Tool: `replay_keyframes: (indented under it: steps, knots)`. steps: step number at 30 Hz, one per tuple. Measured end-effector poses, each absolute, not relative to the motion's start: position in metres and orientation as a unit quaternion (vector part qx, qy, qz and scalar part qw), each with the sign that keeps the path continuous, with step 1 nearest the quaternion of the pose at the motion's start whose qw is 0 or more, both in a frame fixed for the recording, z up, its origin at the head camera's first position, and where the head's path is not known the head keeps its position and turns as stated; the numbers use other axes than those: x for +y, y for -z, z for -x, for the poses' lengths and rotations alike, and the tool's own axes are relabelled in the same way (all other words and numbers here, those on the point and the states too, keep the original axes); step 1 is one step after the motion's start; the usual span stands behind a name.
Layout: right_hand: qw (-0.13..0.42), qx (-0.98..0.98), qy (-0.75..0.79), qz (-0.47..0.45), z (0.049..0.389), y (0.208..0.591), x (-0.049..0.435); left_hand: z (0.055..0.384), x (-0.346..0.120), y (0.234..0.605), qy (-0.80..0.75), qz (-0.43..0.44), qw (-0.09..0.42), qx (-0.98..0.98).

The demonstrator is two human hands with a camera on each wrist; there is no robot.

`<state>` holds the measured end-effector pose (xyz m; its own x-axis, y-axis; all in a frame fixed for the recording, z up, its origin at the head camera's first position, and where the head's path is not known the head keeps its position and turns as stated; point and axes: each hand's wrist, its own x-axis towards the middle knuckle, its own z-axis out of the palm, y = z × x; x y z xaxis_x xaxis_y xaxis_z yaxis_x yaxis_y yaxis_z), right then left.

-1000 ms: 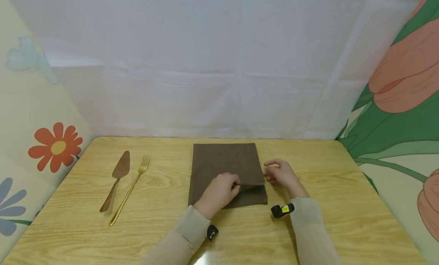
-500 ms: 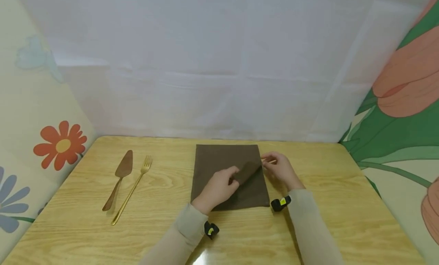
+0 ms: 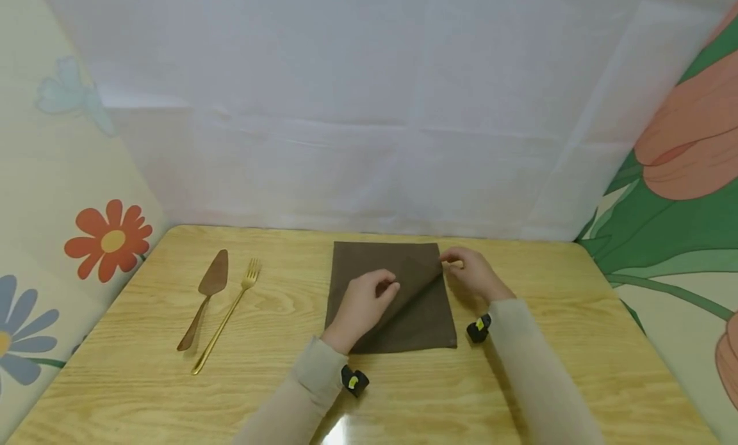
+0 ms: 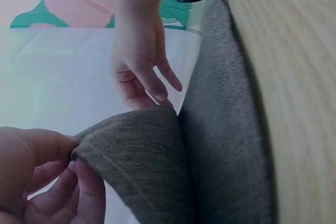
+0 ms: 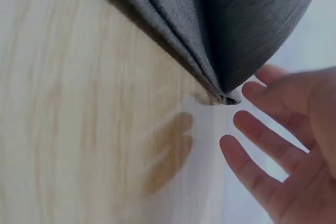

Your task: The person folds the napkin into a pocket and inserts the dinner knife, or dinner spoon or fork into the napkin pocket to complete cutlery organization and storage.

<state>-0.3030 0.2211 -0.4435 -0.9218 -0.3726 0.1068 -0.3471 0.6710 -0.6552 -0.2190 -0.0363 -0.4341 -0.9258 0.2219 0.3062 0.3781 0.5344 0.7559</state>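
Note:
A dark brown cloth napkin (image 3: 421, 317) lies folded square on the table, one layer of it lifted and turned back along a slanting fold. My left hand (image 3: 363, 304) pinches the raised corner between thumb and fingers, plain in the left wrist view, where the lifted flap (image 4: 142, 150) stands up from the layer beneath. At the napkin's right edge is my right hand (image 3: 474, 275), its thumb and forefinger at the end of the fold. In the right wrist view, the fingers of that hand (image 5: 299, 129) are spread beside the fold's tip; a firm grip does not show.
A copper-coloured cake server (image 3: 214, 275) and a gold fork (image 3: 227, 320) lie side by side on the left of the wooden table (image 3: 132, 394). A white sheet (image 3: 369, 112) hangs behind the table, with flower-patterned panels at both sides.
My left hand has drawn the napkin's corner up and away from me, so the slanting fold has grown. My right hand has moved farther up along the right edge.

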Motion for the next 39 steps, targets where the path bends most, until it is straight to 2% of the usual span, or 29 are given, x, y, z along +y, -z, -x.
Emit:
replay_keyframes:
  steps: [4,12,23,29,39]
  knots:
    - [0.038,0.916,0.346,0.199,0.307,0.442,0.219,0.221,-0.041,0.431,0.483,0.170,0.097,-0.854]
    - [0.024,0.917,0.326,0.228,0.317,0.442,0.213,0.224,-0.048,0.427,0.503,0.149,0.091,-0.846]
    - [0.015,0.916,0.330,0.229,0.321,0.429,0.201,0.230,-0.060,0.422,0.527,0.097,0.030,-0.844]
    - [-0.002,0.909,0.319,0.267,0.323,0.424,0.197,0.233,-0.071,0.424,0.544,0.090,0.023,-0.834]
    - [-0.024,0.912,0.308,0.271,0.331,0.422,0.186,0.253,-0.097,0.424,0.555,0.068,-0.004,-0.829]
